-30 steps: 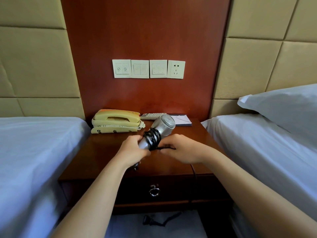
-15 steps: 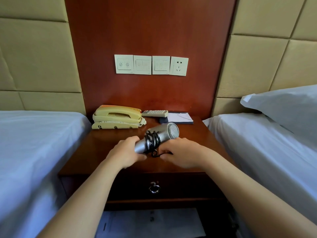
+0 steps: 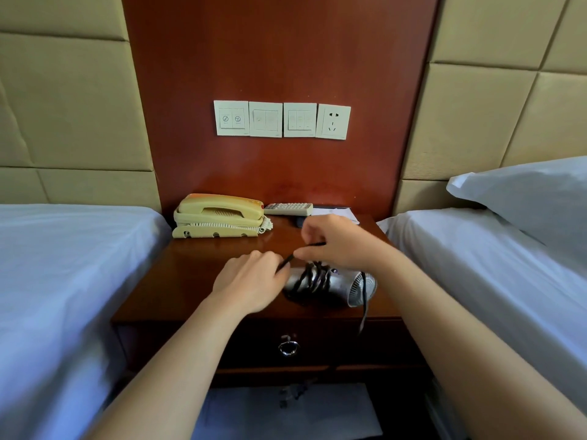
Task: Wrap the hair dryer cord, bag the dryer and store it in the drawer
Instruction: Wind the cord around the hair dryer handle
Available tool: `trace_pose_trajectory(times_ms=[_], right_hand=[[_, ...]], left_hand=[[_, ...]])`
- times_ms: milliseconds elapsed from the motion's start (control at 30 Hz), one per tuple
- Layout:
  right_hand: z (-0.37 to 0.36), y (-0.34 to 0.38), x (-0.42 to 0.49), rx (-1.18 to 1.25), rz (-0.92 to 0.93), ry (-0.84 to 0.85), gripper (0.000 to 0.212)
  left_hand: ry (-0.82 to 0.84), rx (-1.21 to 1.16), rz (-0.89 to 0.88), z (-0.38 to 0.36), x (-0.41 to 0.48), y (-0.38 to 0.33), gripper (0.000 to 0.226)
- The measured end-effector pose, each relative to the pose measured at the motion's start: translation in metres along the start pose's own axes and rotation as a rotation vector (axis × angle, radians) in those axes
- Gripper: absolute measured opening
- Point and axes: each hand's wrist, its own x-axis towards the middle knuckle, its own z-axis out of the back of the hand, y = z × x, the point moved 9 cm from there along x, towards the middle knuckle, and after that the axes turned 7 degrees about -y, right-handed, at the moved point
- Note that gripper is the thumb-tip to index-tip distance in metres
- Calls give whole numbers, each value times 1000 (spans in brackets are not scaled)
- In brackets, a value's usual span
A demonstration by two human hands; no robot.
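Here your left hand (image 3: pixel 251 285) lies palm down, fingers curled over the handle end of the hair dryer (image 3: pixel 330 282), which rests on its side on the nightstand (image 3: pixel 197 274) above the closed drawer (image 3: pixel 320 346). Your right hand (image 3: pixel 336 242) hovers over it, wrist bent, fingers pinched on the black cord (image 3: pixel 313 279). A short stretch runs taut between both hands; the rest coils round the dryer, one strand hanging over the front edge.

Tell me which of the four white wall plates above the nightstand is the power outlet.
The rightmost plate, at the end of the row. It alone shows dark socket holes; the other three plates carry flat switch buttons.
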Motion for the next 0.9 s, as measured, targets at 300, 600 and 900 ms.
trace_pose_trajectory(times_ms=[300,600,900], right_hand=[[32,-68,-15,342,-177,-18,30],[6,-78,-38,820,-344,101,37],[-49,-98,-39,583,-444,357,36]], left_hand=[[147,-564,146,-14,3,39,47],[268,-1092,234,-14,-2,6,47],[100,-1361,427,-11,8,28,42]])
